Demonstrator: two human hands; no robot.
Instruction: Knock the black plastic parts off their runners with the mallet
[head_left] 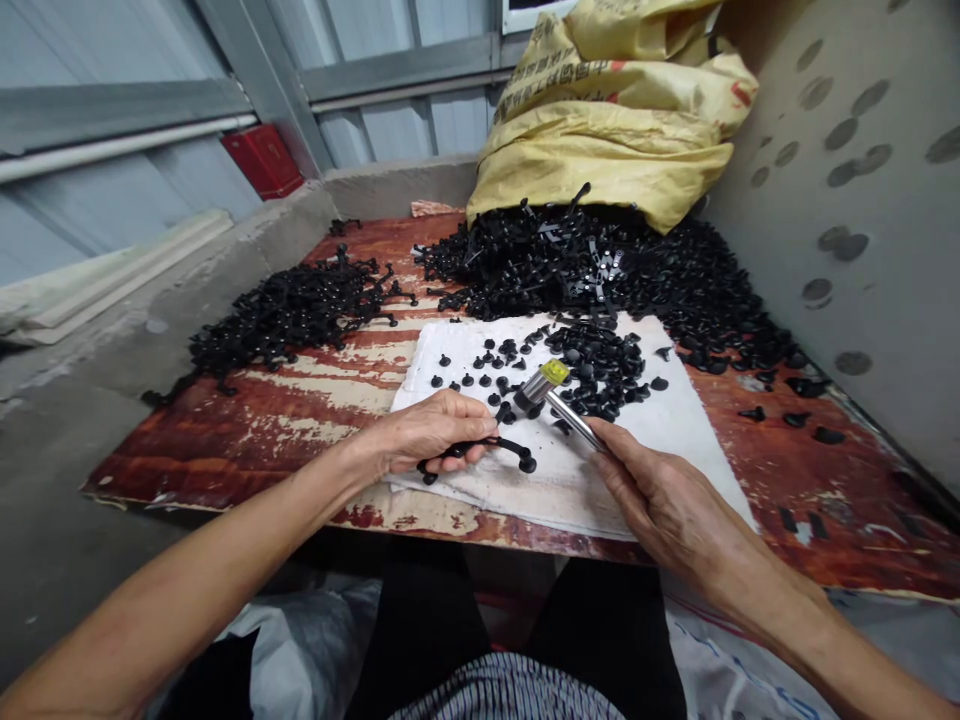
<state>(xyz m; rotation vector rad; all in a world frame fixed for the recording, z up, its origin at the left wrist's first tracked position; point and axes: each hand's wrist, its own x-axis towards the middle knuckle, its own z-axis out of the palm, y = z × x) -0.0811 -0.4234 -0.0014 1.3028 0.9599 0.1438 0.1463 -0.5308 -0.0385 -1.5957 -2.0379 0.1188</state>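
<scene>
My left hand [427,432] grips a black plastic sprue [487,447] with small caps on its ends, held low over a white cloth [660,425]. My right hand [660,495] holds a small metal hammer [551,395] with a yellow sticker on its head; the head hovers just above the sprue. Several loose black caps [592,365] lie scattered and heaped on the cloth beyond the hammer.
The cloth lies on a worn red wooden board [247,425]. A pile of black sprues [292,310] sits at the left, a larger black heap [600,260] at the back under a yellow sack [615,110]. A grey wall [862,200] stands close on the right.
</scene>
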